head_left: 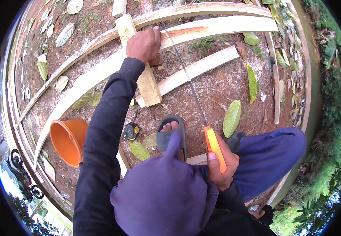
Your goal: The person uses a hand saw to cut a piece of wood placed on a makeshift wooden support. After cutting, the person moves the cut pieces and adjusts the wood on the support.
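Observation:
My right hand (223,161) is wrapped round the orange-and-yellow handle of a handsaw (214,147). Its thin blade slants up and away, and its far part lies across a long pale wooden batten (221,30). Whether the teeth have bitten into the wood cannot be told. Just left of the blade, my left hand (143,44) is closed over the batten, where it crosses a short wooden block (149,86). The fingertips of that hand are mostly hidden. A second, darker-edged batten (194,11) runs behind the first.
An orange bucket (67,141) stands left of my left arm. A black-and-yellow tape measure (131,131) lies near my sandalled foot (170,133). A shorter plank (202,67) rests on the reddish soil, beneath the saw. Fallen leaves (232,118) and sawdust are scattered around.

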`<action>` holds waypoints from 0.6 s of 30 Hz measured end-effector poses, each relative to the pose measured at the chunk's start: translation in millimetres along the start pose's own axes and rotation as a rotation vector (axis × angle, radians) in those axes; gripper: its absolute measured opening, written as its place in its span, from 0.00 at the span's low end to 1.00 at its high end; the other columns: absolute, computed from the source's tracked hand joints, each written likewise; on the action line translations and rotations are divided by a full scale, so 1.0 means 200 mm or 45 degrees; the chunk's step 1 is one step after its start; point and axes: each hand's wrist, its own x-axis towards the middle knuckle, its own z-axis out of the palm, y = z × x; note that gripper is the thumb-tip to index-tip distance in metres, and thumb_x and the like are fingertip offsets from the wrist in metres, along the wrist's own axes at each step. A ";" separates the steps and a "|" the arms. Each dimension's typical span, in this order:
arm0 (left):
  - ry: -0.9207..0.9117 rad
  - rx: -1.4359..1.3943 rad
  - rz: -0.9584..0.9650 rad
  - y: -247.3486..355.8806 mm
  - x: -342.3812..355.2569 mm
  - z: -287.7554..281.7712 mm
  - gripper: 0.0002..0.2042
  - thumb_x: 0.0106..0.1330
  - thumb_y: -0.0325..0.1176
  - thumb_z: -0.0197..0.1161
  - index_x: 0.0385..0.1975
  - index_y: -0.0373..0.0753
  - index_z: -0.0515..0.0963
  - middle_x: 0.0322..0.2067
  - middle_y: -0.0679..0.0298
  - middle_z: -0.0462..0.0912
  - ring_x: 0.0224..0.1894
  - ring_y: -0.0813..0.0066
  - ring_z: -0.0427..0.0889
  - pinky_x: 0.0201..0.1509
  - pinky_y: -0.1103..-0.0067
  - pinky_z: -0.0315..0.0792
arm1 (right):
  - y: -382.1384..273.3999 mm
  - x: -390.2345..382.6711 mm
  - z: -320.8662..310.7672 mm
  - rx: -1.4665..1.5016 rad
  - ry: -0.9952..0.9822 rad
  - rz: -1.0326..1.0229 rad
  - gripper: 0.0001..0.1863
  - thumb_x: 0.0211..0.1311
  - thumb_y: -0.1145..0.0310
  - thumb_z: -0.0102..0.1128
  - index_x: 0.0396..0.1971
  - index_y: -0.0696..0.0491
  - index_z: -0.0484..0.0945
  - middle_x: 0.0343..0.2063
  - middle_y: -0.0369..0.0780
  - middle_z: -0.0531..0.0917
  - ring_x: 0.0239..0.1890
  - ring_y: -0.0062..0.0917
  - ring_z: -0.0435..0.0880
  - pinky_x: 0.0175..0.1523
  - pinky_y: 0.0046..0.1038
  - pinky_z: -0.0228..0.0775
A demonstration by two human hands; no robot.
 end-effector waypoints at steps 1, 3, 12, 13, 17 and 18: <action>0.026 -0.020 -0.009 0.01 0.01 0.00 0.16 0.78 0.37 0.49 0.31 0.37 0.79 0.21 0.54 0.83 0.23 0.48 0.83 0.26 0.58 0.77 | 0.01 0.02 0.01 0.014 0.008 0.003 0.27 0.60 0.76 0.59 0.59 0.72 0.74 0.44 0.56 0.88 0.40 0.38 0.92 0.44 0.30 0.83; 0.024 -0.050 -0.025 0.03 0.01 0.00 0.19 0.78 0.38 0.48 0.27 0.36 0.80 0.18 0.53 0.82 0.21 0.48 0.83 0.26 0.58 0.78 | -0.01 0.13 0.08 0.039 0.026 0.028 0.26 0.61 0.76 0.58 0.60 0.71 0.75 0.44 0.55 0.88 0.41 0.38 0.92 0.44 0.30 0.83; 0.012 -0.107 -0.119 0.02 -0.01 0.00 0.25 0.79 0.40 0.46 0.19 0.37 0.80 0.18 0.51 0.82 0.21 0.47 0.83 0.28 0.58 0.79 | 0.02 0.07 0.07 0.074 0.022 0.106 0.26 0.66 0.72 0.56 0.61 0.70 0.74 0.47 0.56 0.87 0.47 0.40 0.91 0.51 0.31 0.82; -0.008 -0.114 -0.136 0.03 -0.01 0.00 0.25 0.79 0.40 0.46 0.20 0.37 0.80 0.18 0.51 0.82 0.21 0.47 0.83 0.28 0.58 0.79 | 0.01 0.07 0.07 0.098 0.018 0.146 0.27 0.66 0.72 0.56 0.62 0.71 0.74 0.48 0.56 0.87 0.47 0.40 0.91 0.52 0.31 0.81; -0.011 -0.089 -0.105 0.04 0.04 -0.02 0.24 0.79 0.40 0.45 0.22 0.37 0.81 0.18 0.51 0.82 0.21 0.47 0.83 0.28 0.58 0.79 | 0.10 0.58 0.35 0.186 0.142 0.141 0.24 0.67 0.72 0.59 0.60 0.67 0.77 0.35 0.52 0.88 0.30 0.29 0.89 0.37 0.30 0.80; -0.048 -0.091 -0.122 0.05 0.04 -0.02 0.23 0.79 0.40 0.45 0.22 0.37 0.81 0.18 0.51 0.82 0.21 0.47 0.83 0.28 0.58 0.79 | 0.12 0.66 0.39 0.252 0.165 0.167 0.24 0.67 0.72 0.59 0.60 0.67 0.77 0.33 0.51 0.88 0.27 0.27 0.88 0.34 0.30 0.80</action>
